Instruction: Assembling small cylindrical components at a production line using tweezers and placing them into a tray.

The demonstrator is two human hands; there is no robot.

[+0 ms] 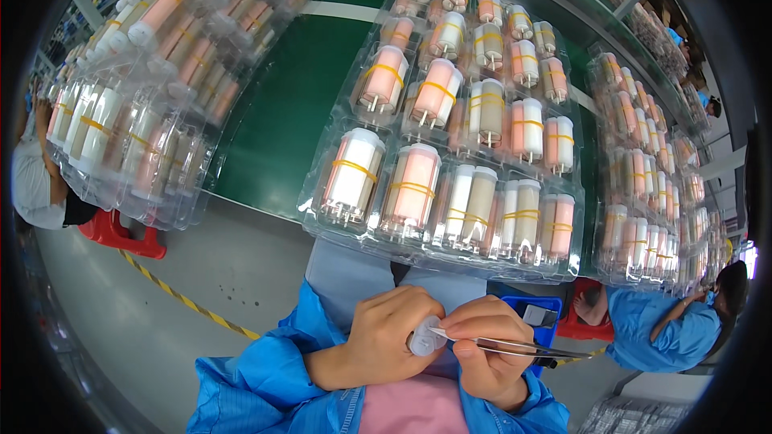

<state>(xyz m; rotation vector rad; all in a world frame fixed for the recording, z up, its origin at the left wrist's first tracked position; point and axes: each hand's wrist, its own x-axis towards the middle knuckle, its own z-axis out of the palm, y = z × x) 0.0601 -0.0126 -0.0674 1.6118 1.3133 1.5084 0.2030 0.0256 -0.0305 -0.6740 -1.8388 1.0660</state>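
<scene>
Over my lap, my left hand [384, 333] is closed round a small part, and only its round, pale grey end [424, 341] shows. A pair of metal tweezers [515, 346] is pinched in my right hand [492, 337]. Their tip meets the round end, where my right fingertips also lie close. What sits at the tip is too small to make out. Just beyond my hands, a clear plastic tray [458, 261] holds several bundles of pink, white and grey cylinders [412, 190], tied with yellow rubber bands and with metal prongs at their lower ends.
The tray rests on a green worktop [277, 124]. Stacked trays of similar cylinders [133, 141] stand left, and more cylinders [638, 173] fill trays to the right. A blue bin [549, 305] is beside my right knee. A co-worker in blue [655, 328] sits at right; another [40, 185] is far left.
</scene>
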